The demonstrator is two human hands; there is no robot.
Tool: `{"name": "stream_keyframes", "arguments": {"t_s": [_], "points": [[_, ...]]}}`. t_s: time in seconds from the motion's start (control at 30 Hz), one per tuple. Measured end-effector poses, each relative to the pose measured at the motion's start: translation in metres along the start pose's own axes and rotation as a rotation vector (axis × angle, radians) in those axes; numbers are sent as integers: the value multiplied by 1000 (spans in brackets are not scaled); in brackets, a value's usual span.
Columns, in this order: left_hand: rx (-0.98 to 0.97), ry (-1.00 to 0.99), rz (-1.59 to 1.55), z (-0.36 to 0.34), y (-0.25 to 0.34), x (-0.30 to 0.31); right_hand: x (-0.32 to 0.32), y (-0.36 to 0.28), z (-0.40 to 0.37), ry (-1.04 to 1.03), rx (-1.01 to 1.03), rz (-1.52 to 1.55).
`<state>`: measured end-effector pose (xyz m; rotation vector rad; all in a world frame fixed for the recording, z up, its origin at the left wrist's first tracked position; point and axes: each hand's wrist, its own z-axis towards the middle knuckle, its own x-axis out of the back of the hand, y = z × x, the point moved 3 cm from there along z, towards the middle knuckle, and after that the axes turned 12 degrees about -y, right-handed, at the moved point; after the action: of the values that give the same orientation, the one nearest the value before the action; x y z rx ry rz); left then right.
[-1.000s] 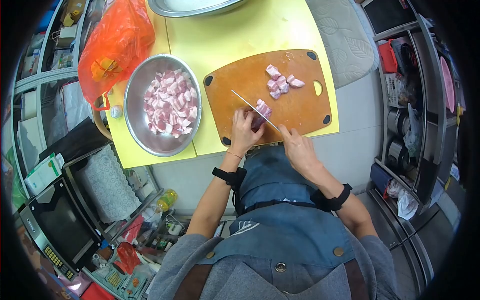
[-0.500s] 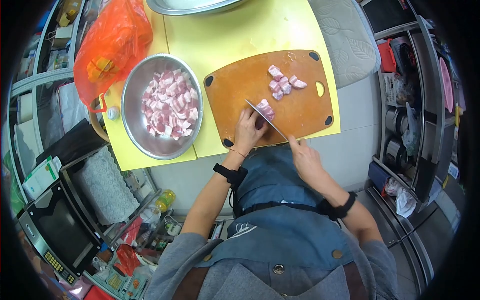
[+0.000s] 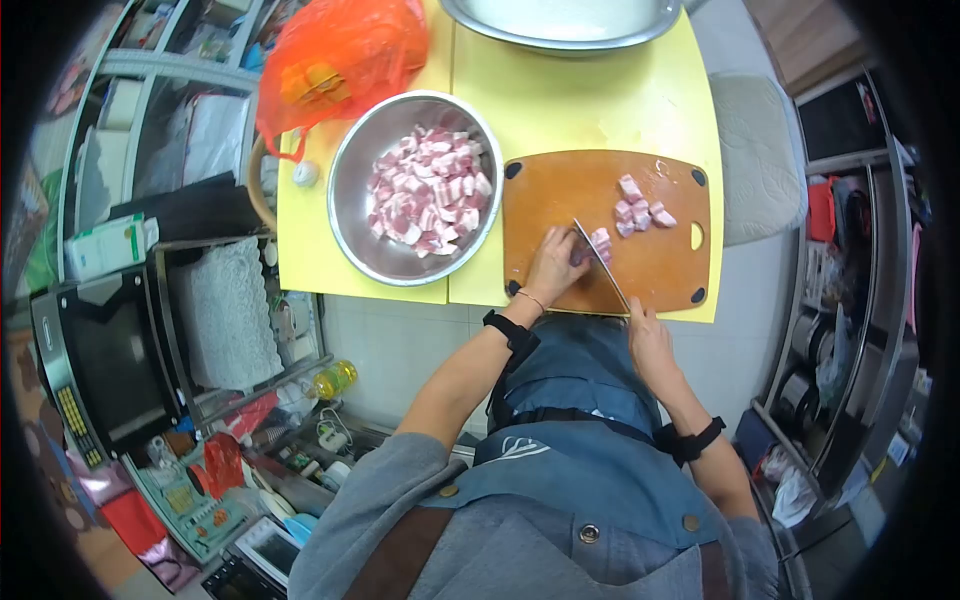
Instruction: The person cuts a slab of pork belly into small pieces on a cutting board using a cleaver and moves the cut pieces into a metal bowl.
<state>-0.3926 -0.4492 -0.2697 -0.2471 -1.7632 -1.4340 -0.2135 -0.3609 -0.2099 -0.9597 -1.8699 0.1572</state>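
My left hand (image 3: 556,266) presses a piece of meat (image 3: 600,244) down on the brown cutting board (image 3: 560,190), its fingers curled beside the blade. The handle of a knife (image 3: 603,266) is in my right hand (image 3: 651,345) near the board's front edge, and the blade slants up and left across the meat. Several cut cubes of meat (image 3: 640,215) lie to the right on the board. Left of the board, a steel bowl (image 3: 345,190) holds many pink and white meat pieces (image 3: 430,190).
A red plastic bag (image 3: 340,60) and a small white item (image 3: 305,174) are on the yellow table (image 3: 490,100), left of the bowl. A large metal basin (image 3: 570,42) stands at the far edge. A cushioned seat (image 3: 755,160) is at the right, shelves on both sides.
The camera view has turned, so the table and board appear further right. Both hands remain at the meat, with the knife blade still across it.
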Motion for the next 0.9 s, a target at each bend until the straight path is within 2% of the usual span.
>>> {"name": "stream_keyframes", "arguments": {"t_s": [0.07,0.17,0.3,0.4,0.5,0.53,0.63,0.77,0.9], "points": [[-5,-22,-1,-2,-1,-4,1,-4,6,4,-7,-30],[-66,-44,64,-6,6,-5,15,-36,57,74,105,-44],[-54,-143,131,-19,23,4,27,-34,81,71,147,14],[0,27,187,-32,34,16,35,-10,56,46,72,71],[140,20,69,-33,23,10,42,16,35,70,-13,130],[134,24,58,-29,22,9,43,24,32,104,-26,150],[169,-18,-237,-10,12,2,49,36,28,162,-25,163],[414,-208,-492,15,26,8,53,36,29,152,-20,172],[56,-64,-217,28,29,3,49,36,29,147,-31,172]]}}
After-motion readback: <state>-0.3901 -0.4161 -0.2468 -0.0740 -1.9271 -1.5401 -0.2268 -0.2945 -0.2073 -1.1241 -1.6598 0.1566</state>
